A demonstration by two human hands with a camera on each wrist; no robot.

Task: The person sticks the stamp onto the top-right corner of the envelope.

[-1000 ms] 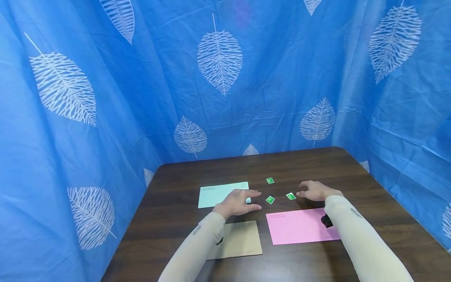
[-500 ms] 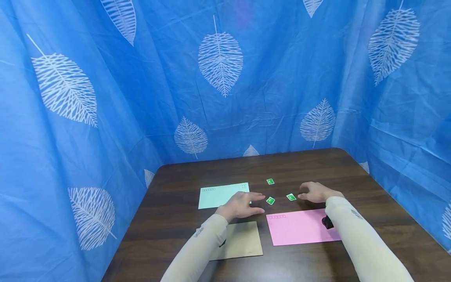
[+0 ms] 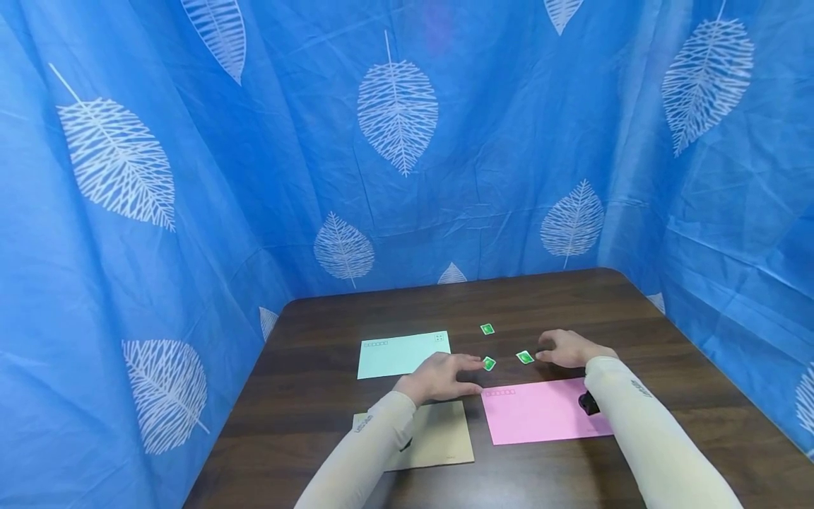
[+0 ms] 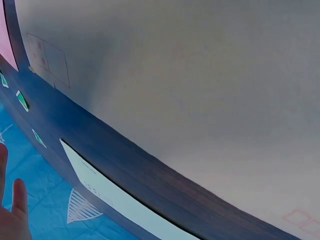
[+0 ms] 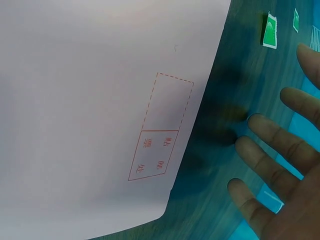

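In the head view, my left hand (image 3: pixel 439 377) hovers above the tan envelope (image 3: pixel 445 435), its fingers pointing right. Its index fingertip is beside the nearest green stamp (image 3: pixel 488 364); whether they touch is hard to tell. Past the pink envelope (image 3: pixel 540 413), my right hand (image 3: pixel 567 349) has its fingertips close to another green stamp (image 3: pixel 524 357). The right wrist view shows the right hand's fingers (image 5: pixel 272 145) spread, holding nothing. A third green stamp (image 3: pixel 487 329) lies farther back. Only a small part of the left hand (image 4: pixel 12 220) appears in the left wrist view.
A mint envelope (image 3: pixel 397 355) lies behind the tan one, its right end near the left hand. Everything lies flat on a dark wooden table (image 3: pixel 305 396). Blue curtains (image 3: pixel 267 141) with white leaf prints surround the table's back and sides.
My left hand has moved slightly right and nearer to me, bringing its index finger up to the nearest stamp. The right hand stays almost in place, and the stamps and envelopes lie as before.
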